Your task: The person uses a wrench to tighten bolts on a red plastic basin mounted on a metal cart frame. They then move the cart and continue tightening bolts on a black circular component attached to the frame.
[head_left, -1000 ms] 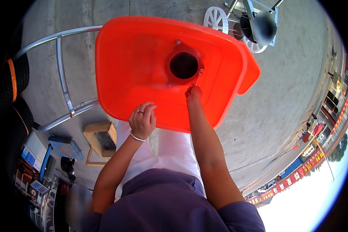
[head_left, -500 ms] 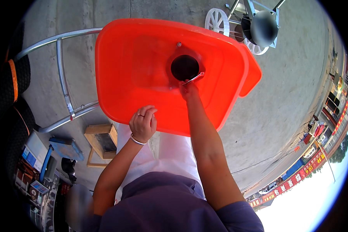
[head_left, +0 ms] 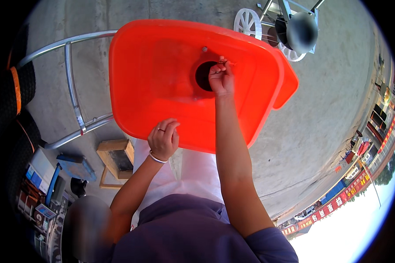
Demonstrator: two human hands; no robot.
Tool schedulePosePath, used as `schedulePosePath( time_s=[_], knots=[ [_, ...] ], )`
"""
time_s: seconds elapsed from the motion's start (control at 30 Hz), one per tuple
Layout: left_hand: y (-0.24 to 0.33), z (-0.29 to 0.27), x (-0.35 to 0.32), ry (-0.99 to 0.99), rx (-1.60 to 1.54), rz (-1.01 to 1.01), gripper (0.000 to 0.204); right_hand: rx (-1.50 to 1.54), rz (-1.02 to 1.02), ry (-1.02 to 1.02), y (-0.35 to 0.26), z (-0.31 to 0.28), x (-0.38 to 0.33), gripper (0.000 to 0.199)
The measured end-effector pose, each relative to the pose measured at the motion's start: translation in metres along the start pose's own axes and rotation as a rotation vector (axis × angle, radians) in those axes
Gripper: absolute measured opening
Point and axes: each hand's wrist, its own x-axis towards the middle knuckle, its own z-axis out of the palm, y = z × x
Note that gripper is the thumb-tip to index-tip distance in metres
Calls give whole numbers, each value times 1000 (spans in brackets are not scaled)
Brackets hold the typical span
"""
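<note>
A big orange-red plastic hopper [head_left: 162, 74] lies in front of me, with a dark round hole [head_left: 202, 77] in its floor. My right hand [head_left: 222, 79] is at the right side of that hole, its fingers closed in a pinch round a small silver wrench [head_left: 222, 62], mostly hidden by the fingers. A bolt head [head_left: 205, 49] shows beyond the hole. Over the hopper's near rim, my left hand [head_left: 163, 139] is curled, with a ring and a white bracelet on it. Whatever its fingers may hold is hidden.
To the left runs a bent metal tube frame [head_left: 70, 81], next to black tires [head_left: 17, 87]. A wooden box [head_left: 116, 158] and a blue metal piece [head_left: 77, 166] lie on the concrete floor. At the far right stands a wheeled machine [head_left: 289, 30].
My right hand has moved up and slightly right, from the hole's near edge to its right side, and now covers most of the wrench. The left hand stays in place.
</note>
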Motion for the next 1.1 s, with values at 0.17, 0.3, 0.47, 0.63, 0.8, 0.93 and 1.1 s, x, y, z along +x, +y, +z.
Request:
schedulePosePath(
  time_s=[0.17, 0.3, 0.47, 0.63, 0.8, 0.93, 1.1],
  knots=[
    [0, -1, 0, -15, 8, 1, 19, -884, 102, 289, 29, 6, -55, 14],
    [0, 0, 2, 0, 5, 6, 18, -1044, 174, 577, 6, -52, -59, 16],
    [1, 0, 1, 6, 2, 1, 18, -1207, 20, 790, -16, -87, -49, 18],
    [0, 1, 0, 6, 8, -5, 18, -1191, -45, 828, -20, -98, -41, 19],
    [1, -1, 1, 4, 9, -7, 18, -1313, -122, 782, -22, -103, -39, 18],
    [1, -1, 2, 7, 0, -2, 19, -1400, -82, 785, -30, -107, -31, 19],
    [3, -3, 3, -11, -2, -9, 17, -1367, -111, 716, -37, -150, -14, 23]
  ],
)
